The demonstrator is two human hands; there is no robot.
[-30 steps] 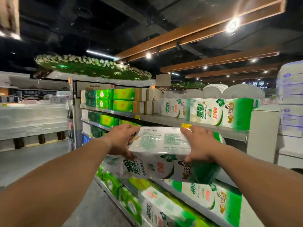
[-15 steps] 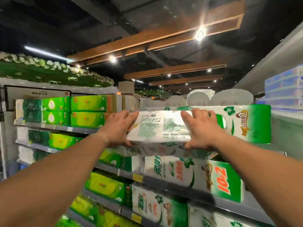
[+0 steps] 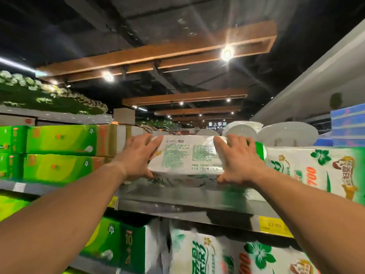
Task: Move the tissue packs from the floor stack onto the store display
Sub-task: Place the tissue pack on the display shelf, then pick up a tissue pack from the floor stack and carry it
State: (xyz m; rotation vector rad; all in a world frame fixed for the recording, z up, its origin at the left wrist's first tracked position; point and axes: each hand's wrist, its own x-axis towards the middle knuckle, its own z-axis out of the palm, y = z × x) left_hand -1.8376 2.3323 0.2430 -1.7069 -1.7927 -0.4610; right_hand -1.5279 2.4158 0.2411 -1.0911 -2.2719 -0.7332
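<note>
A white and green tissue pack (image 3: 189,155) lies flat at the level of the top shelf (image 3: 197,196), its printed back facing me. My left hand (image 3: 138,155) grips its left end and my right hand (image 3: 237,159) grips its right end. The pack's underside rests on or just above the metal shelf board; I cannot tell which. To its right stands a matching pack (image 3: 316,171) with a green flower and red digits. The floor stack is out of view.
Green boxed tissue packs (image 3: 61,153) fill the shelf to the left. More white and green packs (image 3: 217,252) sit on the shelf below. A yellow price tag (image 3: 274,225) hangs on the shelf edge. White plates (image 3: 286,133) stand behind the shelf, blue packs (image 3: 347,125) at far right.
Both hands have raised the pack from chest height up to the top shelf and pushed it forward beside the matching pack. The view has tilted upward.
</note>
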